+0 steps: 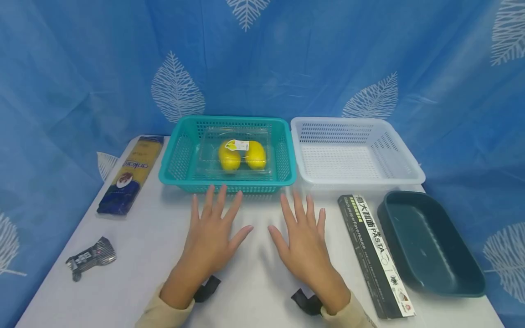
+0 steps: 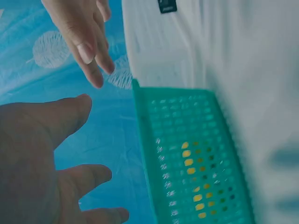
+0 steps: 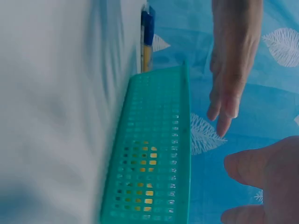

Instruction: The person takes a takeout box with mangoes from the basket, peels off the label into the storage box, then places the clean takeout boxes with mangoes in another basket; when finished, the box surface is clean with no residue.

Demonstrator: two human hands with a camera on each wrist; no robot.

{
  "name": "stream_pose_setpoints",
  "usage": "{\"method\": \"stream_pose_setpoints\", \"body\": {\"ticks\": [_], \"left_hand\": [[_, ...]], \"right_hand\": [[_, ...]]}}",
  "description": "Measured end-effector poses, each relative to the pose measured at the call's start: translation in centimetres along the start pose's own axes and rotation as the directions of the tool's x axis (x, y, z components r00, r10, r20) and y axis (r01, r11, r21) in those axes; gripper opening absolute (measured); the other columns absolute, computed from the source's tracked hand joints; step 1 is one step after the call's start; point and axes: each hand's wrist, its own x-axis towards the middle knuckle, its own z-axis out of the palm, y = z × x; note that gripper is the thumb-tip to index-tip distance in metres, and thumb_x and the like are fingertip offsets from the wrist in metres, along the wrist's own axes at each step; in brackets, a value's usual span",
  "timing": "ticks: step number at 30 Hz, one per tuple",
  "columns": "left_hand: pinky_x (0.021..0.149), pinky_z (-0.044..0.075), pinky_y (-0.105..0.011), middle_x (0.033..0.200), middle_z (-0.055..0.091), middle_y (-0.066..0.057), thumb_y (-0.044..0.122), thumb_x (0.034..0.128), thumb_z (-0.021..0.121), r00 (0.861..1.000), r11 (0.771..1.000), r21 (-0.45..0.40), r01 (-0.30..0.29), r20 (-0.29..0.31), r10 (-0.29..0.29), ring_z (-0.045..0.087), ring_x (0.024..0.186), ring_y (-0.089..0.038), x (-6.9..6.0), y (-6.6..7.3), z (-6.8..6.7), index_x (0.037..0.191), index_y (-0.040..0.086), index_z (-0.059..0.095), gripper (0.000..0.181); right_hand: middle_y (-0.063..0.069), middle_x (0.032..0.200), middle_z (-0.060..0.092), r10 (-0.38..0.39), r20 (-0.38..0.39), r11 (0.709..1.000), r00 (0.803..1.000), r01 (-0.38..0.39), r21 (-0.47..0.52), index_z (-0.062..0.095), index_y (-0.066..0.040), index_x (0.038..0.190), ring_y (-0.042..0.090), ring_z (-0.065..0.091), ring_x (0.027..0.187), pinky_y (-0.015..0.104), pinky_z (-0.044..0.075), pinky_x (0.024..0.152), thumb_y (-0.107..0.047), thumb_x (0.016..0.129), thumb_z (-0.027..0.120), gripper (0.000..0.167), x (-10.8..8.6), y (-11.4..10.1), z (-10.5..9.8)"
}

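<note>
Both hands hover palm down with fingers spread, holding nothing. My left hand [image 1: 209,241] and my right hand [image 1: 303,246] are side by side in the head view, just in front of a teal basket [image 1: 227,185]. Inside that basket lies a clear plastic box [image 1: 209,159] with two lemons [image 1: 255,156] and a sticker on its lid. In the left wrist view, yellow shows through the holes of the basket's side [image 2: 182,121]. To the right of my right hand lies a long black-and-white pasta box [image 1: 377,259].
A white basket [image 1: 357,181] adjoins the teal one on the right. The dark green tub [image 1: 428,241] stands beside the pasta box. At left lie a blue-and-yellow pasta packet [image 1: 132,175] and a small crumpled dark sachet [image 1: 92,256]. A blue leaf-patterned curtain [image 1: 270,68] hangs behind.
</note>
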Motion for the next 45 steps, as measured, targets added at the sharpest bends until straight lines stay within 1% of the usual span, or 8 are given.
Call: {"method": "stream_pose_setpoints", "body": {"ticks": [13,19,26,29,33,38,42,45], "left_hand": [[0.115,0.0,-0.072,0.166,0.02,-0.022,0.064,0.0989,0.051,0.999,0.998,-0.045,0.044,-0.022,-0.045,0.004,0.154,-0.045,3.7,-2.9,-2.4,0.162,0.017,0.03,0.082],[0.114,-0.001,-0.074,0.167,0.018,-0.02,0.068,0.0961,0.053,0.996,0.983,-0.182,0.037,-0.068,-0.05,0.002,0.155,-0.042,5.5,-6.0,-2.2,0.165,0.019,0.018,0.092],[0.115,0.0,-0.072,0.166,0.021,-0.022,0.064,0.0972,0.056,0.986,0.948,-0.309,0.08,-0.115,-0.12,0.008,0.153,-0.045,6.8,-10.2,-1.9,0.165,0.017,0.021,0.089],[0.117,0.0,-0.068,0.165,0.025,-0.021,0.059,0.0978,0.059,0.964,0.917,-0.386,0.099,-0.19,-0.184,0.009,0.154,-0.042,6.9,-12.0,-0.5,0.163,0.015,0.026,0.085],[0.119,0.007,-0.066,0.165,0.025,-0.017,0.053,0.0967,0.064,0.911,0.864,-0.49,0.118,-0.292,-0.29,0.011,0.155,-0.038,7.0,-13.5,1.7,0.161,0.013,0.033,0.082],[0.113,0.023,-0.07,0.169,0.014,-0.011,0.05,0.0961,0.067,0.856,0.787,-0.599,0.147,-0.322,-0.405,0.018,0.153,-0.037,6.8,-14.8,3.0,0.162,0.018,0.029,0.083],[0.114,0.024,-0.066,0.166,0.02,-0.015,0.043,0.0981,0.066,0.834,0.767,-0.631,0.121,-0.354,-0.422,0.022,0.151,-0.036,6.7,-15.9,3.9,0.162,0.016,0.028,0.079],[0.115,0.026,-0.063,0.16,0.03,-0.019,0.037,0.1002,0.064,0.82,0.74,-0.663,0.112,-0.359,-0.445,0.028,0.148,-0.036,6.6,-16.4,4.3,0.159,0.011,0.034,0.071]], "right_hand": [[0.018,0.168,0.016,-0.043,-0.02,0.998,0.999,0.042,-0.049,0.03,-0.014,0.162,0.04,-0.004,0.155,0.071,-0.005,0.114,-0.049,0.103,0.052,0.073,6.2,-0.9,-1.7],[0.021,0.166,0.021,-0.032,0.023,0.998,0.999,0.034,-0.049,0.035,-0.01,0.16,0.047,0.009,0.153,0.068,0.008,0.117,-0.049,0.105,0.048,0.069,9.6,-0.6,-1.6],[0.023,0.165,0.023,0.055,0.117,0.992,0.992,-0.067,0.103,0.032,-0.01,0.16,0.043,0.029,0.148,0.061,0.031,0.114,-0.049,0.106,0.046,0.069,13.3,-0.7,-0.3],[0.022,0.164,0.026,0.09,0.138,0.987,0.986,-0.106,0.118,0.03,-0.009,0.16,0.041,0.033,0.147,0.059,0.032,0.114,-0.048,0.106,0.045,0.069,15.1,-0.5,0.2],[0.017,0.164,0.029,0.138,0.176,0.979,0.975,-0.161,0.127,0.025,-0.009,0.162,0.037,0.031,0.149,0.054,0.03,0.117,-0.048,0.106,0.043,0.071,17.2,0.4,0.3],[0.013,0.167,0.024,0.155,0.218,0.962,0.964,-0.198,0.189,0.019,-0.011,0.164,0.034,0.025,0.152,0.051,0.024,0.12,-0.047,0.106,0.045,0.072,19.2,0.8,0.6],[0.015,0.166,0.026,0.164,0.248,0.947,0.955,-0.222,0.23,0.017,-0.012,0.164,0.037,0.029,0.149,0.053,0.027,0.119,-0.045,0.106,0.046,0.073,21.3,0.9,1.5],[0.019,0.159,0.037,0.185,0.275,0.931,0.944,-0.257,0.258,0.017,-0.015,0.164,0.037,0.045,0.137,0.054,0.036,0.112,-0.044,0.107,0.046,0.07,22.7,1.2,2.3]]}}
